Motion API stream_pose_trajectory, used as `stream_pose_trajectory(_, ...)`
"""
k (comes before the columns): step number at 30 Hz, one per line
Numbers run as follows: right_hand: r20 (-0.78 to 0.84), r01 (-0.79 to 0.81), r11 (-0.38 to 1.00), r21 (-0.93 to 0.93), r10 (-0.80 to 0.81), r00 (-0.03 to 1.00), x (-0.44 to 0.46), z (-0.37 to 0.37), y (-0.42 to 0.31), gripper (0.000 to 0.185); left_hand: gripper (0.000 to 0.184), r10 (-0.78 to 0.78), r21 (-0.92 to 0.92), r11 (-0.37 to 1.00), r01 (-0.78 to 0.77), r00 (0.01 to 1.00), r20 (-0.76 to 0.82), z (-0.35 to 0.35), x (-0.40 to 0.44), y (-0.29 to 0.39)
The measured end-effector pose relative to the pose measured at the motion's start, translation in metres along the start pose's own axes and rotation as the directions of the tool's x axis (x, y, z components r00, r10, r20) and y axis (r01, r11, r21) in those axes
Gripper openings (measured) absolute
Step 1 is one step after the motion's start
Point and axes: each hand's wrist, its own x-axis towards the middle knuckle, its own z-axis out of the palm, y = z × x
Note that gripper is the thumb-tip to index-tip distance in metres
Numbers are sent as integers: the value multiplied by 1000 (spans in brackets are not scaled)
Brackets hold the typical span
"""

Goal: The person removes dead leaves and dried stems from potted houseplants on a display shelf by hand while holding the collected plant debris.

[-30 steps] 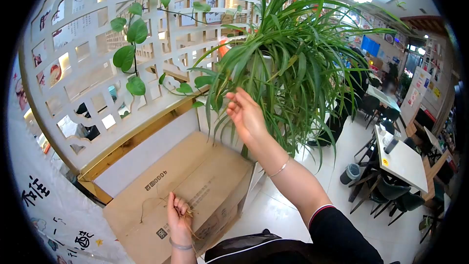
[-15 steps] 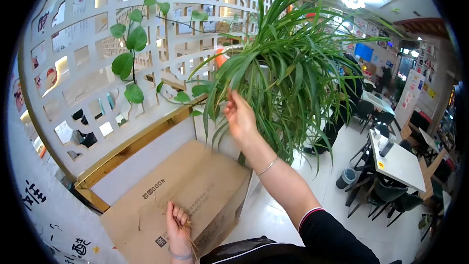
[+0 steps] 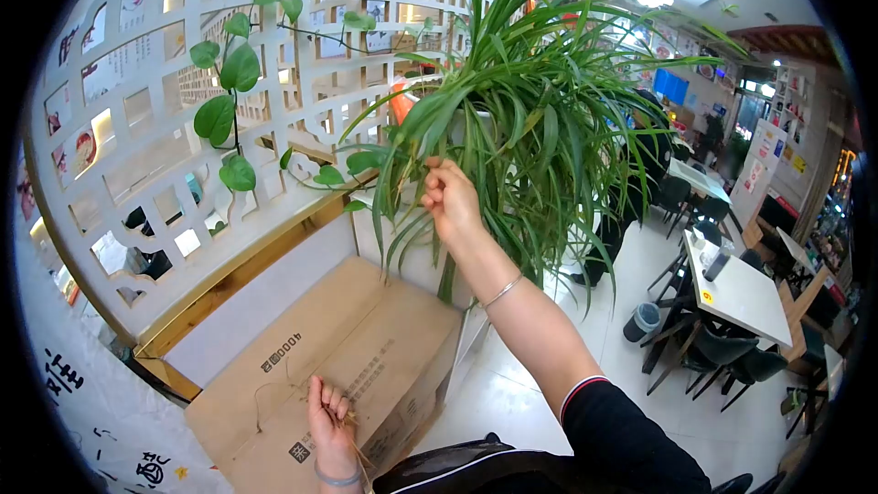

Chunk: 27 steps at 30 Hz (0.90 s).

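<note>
A bushy spider plant with long, drooping green leaves fills the middle of the view. My right hand is up at its left side, thumb and fingers pinched together among the hanging leaf ends. What lies between those fingertips is too small to make out. Lower down, my left hand is closed around a few thin, dry brown leaves whose ends stick out below the fist. That fist is above a cardboard box with dark printing, where a thin dry strand lies on top.
A white lattice partition with a wooden ledge stands at left, with a green trailing vine along it. A person in dark clothes is behind the plant. Tables, chairs and a bin stand at right.
My right hand's fingers have curled in more tightly at the leaves. My left hand stays closed on the dry leaves. The whole view has shifted slightly.
</note>
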Motion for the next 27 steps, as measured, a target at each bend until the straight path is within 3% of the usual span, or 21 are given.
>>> stream_pose_trajectory(5, -7, 38, 999, -28, -38, 999, 4, -5, 4, 10, 16, -1, 31, 1000, 0, 1000, 18, 6, -3, 1)
stream_pose_trajectory(8, -7, 44, 999, -28, -45, 999, 4, -6, 5, 9, 16, 8, 40, 999, -5, 997, -80, 16, -7, 1)
stream_pose_trajectory(10, -13, 42, 999, -33, -42, 999, 4, -7, 5, 9, 15, -2, 30, 1000, 4, 998, -63, 13, -6, 2)
stream_pose_trajectory(21, 23, 46, 997, -62, -45, 999, -25, 10, 1, 31, 13, 2, 35, 999, 0, 999, -51, 10, -6, 1)
stream_pose_trajectory(27, 30, 87, 994, -60, -85, 996, -15, 2, 2, 33, 13, 0, 29, 1000, 1, 999, -42, 11, -4, 0)
